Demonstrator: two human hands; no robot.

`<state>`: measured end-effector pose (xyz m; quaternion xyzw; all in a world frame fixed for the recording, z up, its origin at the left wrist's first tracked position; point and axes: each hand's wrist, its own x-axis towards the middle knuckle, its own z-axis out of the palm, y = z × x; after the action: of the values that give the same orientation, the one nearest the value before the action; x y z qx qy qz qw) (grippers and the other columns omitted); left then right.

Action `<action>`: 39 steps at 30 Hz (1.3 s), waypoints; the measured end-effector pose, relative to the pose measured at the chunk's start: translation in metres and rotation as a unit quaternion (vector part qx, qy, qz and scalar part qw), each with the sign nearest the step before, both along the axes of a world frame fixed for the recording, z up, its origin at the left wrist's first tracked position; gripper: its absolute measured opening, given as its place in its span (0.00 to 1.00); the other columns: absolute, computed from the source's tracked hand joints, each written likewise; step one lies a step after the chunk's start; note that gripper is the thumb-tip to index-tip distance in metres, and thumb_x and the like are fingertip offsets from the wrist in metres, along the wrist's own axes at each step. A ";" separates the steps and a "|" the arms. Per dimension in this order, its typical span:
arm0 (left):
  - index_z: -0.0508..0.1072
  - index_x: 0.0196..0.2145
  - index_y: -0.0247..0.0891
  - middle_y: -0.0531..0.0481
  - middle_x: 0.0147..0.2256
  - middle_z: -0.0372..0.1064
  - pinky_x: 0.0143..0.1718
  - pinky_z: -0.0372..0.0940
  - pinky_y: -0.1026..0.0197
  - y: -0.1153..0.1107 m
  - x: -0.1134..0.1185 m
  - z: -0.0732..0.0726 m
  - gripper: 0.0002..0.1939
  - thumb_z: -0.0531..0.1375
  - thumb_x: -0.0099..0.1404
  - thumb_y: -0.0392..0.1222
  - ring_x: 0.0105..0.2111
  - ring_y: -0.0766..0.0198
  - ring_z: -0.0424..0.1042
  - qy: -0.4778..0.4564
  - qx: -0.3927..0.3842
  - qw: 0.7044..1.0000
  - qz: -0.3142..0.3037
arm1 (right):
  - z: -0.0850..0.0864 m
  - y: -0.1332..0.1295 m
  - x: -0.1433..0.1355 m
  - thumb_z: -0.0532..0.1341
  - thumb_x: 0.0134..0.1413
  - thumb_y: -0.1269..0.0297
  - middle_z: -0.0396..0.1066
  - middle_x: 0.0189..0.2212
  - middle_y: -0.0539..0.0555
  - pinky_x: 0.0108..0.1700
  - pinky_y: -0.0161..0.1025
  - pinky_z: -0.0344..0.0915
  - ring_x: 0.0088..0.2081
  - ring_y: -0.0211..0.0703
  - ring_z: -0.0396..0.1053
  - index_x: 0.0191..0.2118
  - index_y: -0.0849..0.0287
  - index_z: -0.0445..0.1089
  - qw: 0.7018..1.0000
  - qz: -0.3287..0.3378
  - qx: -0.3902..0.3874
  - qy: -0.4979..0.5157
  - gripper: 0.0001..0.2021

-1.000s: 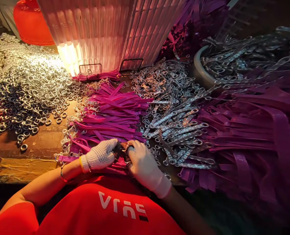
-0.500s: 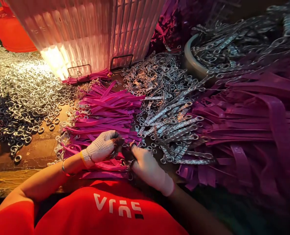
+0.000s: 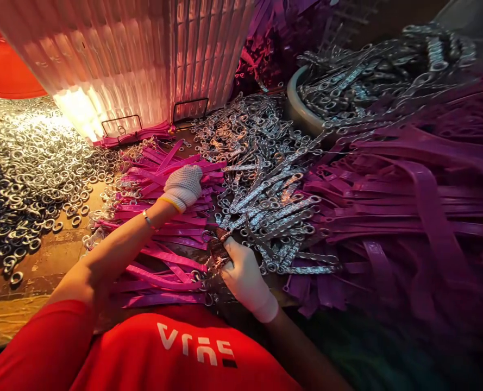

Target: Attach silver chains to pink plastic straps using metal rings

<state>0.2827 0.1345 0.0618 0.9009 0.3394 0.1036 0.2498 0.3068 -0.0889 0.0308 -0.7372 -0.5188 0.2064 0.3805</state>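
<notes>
The pink straps (image 3: 170, 222) lie in a loose bed on the worktop (image 3: 68, 241), directly beneath the left hand (image 3: 184, 185) and to the left of the right hand (image 3: 243, 274). A lower group of them reaches toward the right hand, its ringed ends just beside the darkened, brownish fingers of that glove. Both hands wear pale gloves and are set apart, the left farther up the worktop. The left has its fingers curled down over the straps; its fingertips are hidden, so whether it grips one cannot be told. The right is bent inward, thumb against its dark fingers, and whether anything is pinched there cannot be made out. One bracelet (image 3: 146, 219) circles the left wrist. The straps overlap too much for an exact count, as do the metal rings (image 3: 41, 163) heaped at the left and the silver braided pieces (image 3: 265, 184) piled to the right of the straps. Two black wire loops (image 3: 121, 125) stand against one ribbed panel (image 3: 143, 65), with one red container (image 3: 8, 68) at its left. One bowl (image 3: 300, 103) overflows with more braided pieces, and wider purple straps (image 3: 388, 212) spread below it at the right.
</notes>
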 end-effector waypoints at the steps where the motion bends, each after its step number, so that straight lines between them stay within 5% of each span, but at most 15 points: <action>1: 0.74 0.37 0.27 0.35 0.37 0.73 0.42 0.65 0.56 -0.005 -0.015 0.006 0.07 0.57 0.64 0.33 0.41 0.53 0.72 -0.011 -0.002 1.000 -0.004 | 0.003 0.000 0.000 0.52 0.48 0.74 0.74 0.30 0.55 0.43 0.44 0.68 0.34 0.49 0.69 0.45 0.57 0.73 1.000 -0.006 0.011 0.004 0.20; 4: 0.72 0.39 0.33 0.47 0.29 0.71 0.28 0.64 0.64 -0.028 -0.070 0.019 0.09 0.55 0.68 0.42 0.26 0.65 0.70 -0.061 -0.089 0.994 -0.017 | 0.011 0.002 -0.003 0.51 0.49 0.76 0.76 0.39 0.56 0.46 0.44 0.67 0.42 0.49 0.71 0.49 0.56 0.72 0.998 0.002 0.070 0.009 0.23; 7: 0.67 0.38 0.36 0.55 0.22 0.64 0.15 0.52 0.68 -0.058 -0.120 0.023 0.12 0.58 0.66 0.49 0.13 0.72 0.57 -0.161 -0.406 0.899 0.041 | 0.017 0.009 -0.012 0.51 0.47 0.77 0.76 0.42 0.57 0.46 0.42 0.66 0.44 0.49 0.71 0.51 0.57 0.71 0.994 0.049 0.088 -0.034 0.26; 10: 0.65 0.32 0.37 0.58 0.18 0.59 0.13 0.47 0.70 -0.083 -0.151 0.019 0.18 0.63 0.62 0.54 0.12 0.74 0.53 -0.208 -0.525 0.821 0.081 | 0.023 0.016 -0.024 0.53 0.46 0.76 0.75 0.33 0.57 0.37 0.40 0.62 0.35 0.48 0.70 0.44 0.60 0.74 0.987 0.075 0.038 -0.140 0.20; 14: 0.65 0.30 0.36 0.58 0.18 0.58 0.13 0.48 0.69 -0.101 -0.166 0.014 0.20 0.61 0.64 0.57 0.13 0.74 0.54 -0.199 -0.513 0.832 0.068 | 0.030 0.019 -0.039 0.56 0.45 0.74 0.73 0.30 0.56 0.30 0.39 0.54 0.28 0.44 0.65 0.33 0.59 0.72 0.958 0.106 -0.022 -0.264 0.10; 20: 0.70 0.28 0.35 0.52 0.26 0.68 0.26 0.58 0.68 -0.109 -0.172 -0.006 0.12 0.62 0.62 0.47 0.26 0.69 0.63 -0.128 -0.320 0.938 -0.028 | 0.031 0.012 -0.051 0.57 0.48 0.74 0.73 0.34 0.60 0.29 0.40 0.51 0.28 0.44 0.66 0.33 0.60 0.74 0.921 0.128 -0.091 -0.358 0.09; 23: 0.70 0.29 0.35 0.52 0.24 0.66 0.24 0.56 0.68 -0.108 -0.174 -0.016 0.14 0.61 0.63 0.49 0.23 0.69 0.61 -0.123 -0.397 0.909 -0.044 | 0.031 0.009 -0.053 0.56 0.50 0.74 0.75 0.38 0.62 0.33 0.40 0.57 0.33 0.47 0.69 0.35 0.61 0.74 0.918 0.132 -0.119 -0.353 0.10; 27: 0.69 0.31 0.35 0.56 0.19 0.59 0.18 0.50 0.69 -0.110 -0.179 -0.018 0.19 0.61 0.62 0.55 0.17 0.72 0.55 -0.152 -0.496 0.855 0.023 | 0.037 0.011 -0.052 0.55 0.52 0.75 0.76 0.40 0.61 0.39 0.39 0.62 0.40 0.49 0.72 0.44 0.62 0.73 0.921 0.162 -0.153 -0.319 0.14; 31: 0.69 0.28 0.34 0.55 0.21 0.61 0.21 0.52 0.69 -0.116 -0.184 -0.021 0.17 0.62 0.62 0.52 0.20 0.72 0.57 -0.152 -0.424 0.893 0.019 | 0.033 0.013 -0.054 0.56 0.51 0.74 0.77 0.32 0.59 0.31 0.40 0.57 0.33 0.49 0.74 0.41 0.62 0.71 0.911 0.154 -0.224 -0.311 0.12; 36: 0.71 0.27 0.33 0.52 0.22 0.64 0.23 0.54 0.69 -0.117 -0.180 -0.024 0.13 0.55 0.66 0.43 0.22 0.70 0.59 -0.093 -0.324 0.941 -0.034 | 0.016 0.008 -0.057 0.54 0.52 0.72 0.75 0.27 0.60 0.28 0.41 0.52 0.29 0.49 0.73 0.39 0.64 0.70 0.894 0.204 -0.170 -0.361 0.09; 39: 0.73 0.27 0.33 0.51 0.24 0.69 0.26 0.57 0.68 -0.105 -0.179 -0.011 0.12 0.55 0.64 0.40 0.24 0.68 0.64 -0.052 -0.289 0.951 -0.097 | 0.014 0.007 -0.053 0.54 0.53 0.71 0.75 0.26 0.59 0.27 0.41 0.49 0.28 0.49 0.72 0.40 0.64 0.70 0.887 0.218 -0.148 -0.378 0.10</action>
<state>0.1036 0.0291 0.0505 0.8121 0.2526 0.0228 0.5255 0.2536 -0.0822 0.0446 -0.6755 -0.7345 0.0638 -0.0126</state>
